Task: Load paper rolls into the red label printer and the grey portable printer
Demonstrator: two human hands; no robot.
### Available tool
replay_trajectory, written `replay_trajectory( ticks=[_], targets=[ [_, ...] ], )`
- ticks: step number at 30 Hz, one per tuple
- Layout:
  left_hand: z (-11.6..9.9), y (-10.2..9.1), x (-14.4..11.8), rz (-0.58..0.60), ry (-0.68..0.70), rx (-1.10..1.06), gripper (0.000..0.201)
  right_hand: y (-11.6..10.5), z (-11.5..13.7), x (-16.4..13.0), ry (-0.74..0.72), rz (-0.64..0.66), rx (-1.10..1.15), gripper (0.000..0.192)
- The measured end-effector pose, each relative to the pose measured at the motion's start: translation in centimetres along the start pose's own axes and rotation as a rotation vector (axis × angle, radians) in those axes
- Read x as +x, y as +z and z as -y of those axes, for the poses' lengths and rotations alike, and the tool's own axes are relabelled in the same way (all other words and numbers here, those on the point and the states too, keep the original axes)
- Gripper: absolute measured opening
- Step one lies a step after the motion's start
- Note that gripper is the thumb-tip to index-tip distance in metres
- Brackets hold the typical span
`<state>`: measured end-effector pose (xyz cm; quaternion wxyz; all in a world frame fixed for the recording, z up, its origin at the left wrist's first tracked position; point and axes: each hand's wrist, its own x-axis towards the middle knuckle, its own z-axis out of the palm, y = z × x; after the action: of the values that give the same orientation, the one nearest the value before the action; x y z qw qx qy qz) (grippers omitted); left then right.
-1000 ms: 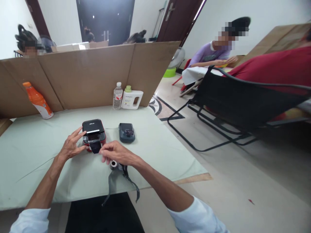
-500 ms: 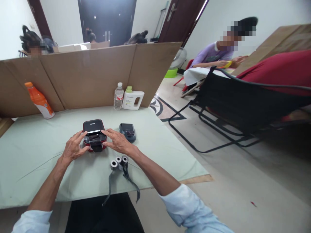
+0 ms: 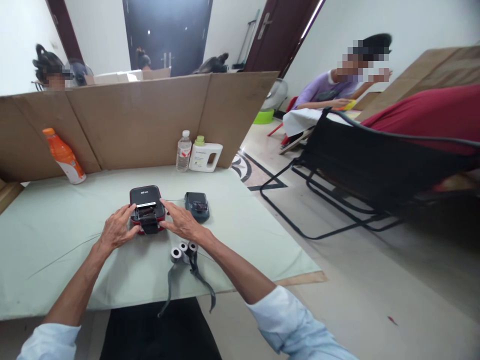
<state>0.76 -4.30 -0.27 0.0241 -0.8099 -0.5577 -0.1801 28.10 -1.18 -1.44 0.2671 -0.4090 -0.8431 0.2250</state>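
Both hands sit on the small black and red printer point(image 3: 147, 208) in the middle of the counter point(image 3: 56, 240). One is the left hand point(image 3: 117, 231), pressed against the printer's left side with its fingers bent around the edge. On the other side is the right hand point(image 3: 182, 223), with its fingers spread flat and the tips touching the printer's right edge. Neither hand lifts it; the printer rests flat on the counter. Its long side runs away from the person, toward the cardboard wall point(image 3: 142, 117). The front flap, dark and folded down, points back at the person.

Just to the right of the printer lies a smaller dark blue printer point(image 3: 197, 205), not touching it. Three little paper rolls point(image 3: 183, 251) stand close together near the counter's front edge, just below the right hand, with dark strips hanging over the edge. An orange bottle point(image 3: 64, 156) leans at the far left. One clear water bottle point(image 3: 183, 151) and a white jug point(image 3: 204, 155) stand by the cardboard wall.
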Motion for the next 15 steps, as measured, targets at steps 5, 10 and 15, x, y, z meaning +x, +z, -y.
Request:
replay_trajectory(
  ticks=[5, 10, 15],
  targets=[
    [-0.9, 1.2, -0.3, 0.015, -0.043, -0.099, 0.078, 0.4, 0.1, -0.1, 0.03, 0.023, 0.195, 0.069],
    [-1.3, 1.8, -0.8, 0.013, -0.051, -0.17, 0.079, 0.3, 0.9, 0.3, 0.004, 0.025, 0.209, 0.058],
    [1.0, -0.6, -2.9, -0.04, -0.096, -0.202, 0.077, 1.5, 2.7, 2.4, -0.056, 0.08, 0.174, 0.056]
  ],
)
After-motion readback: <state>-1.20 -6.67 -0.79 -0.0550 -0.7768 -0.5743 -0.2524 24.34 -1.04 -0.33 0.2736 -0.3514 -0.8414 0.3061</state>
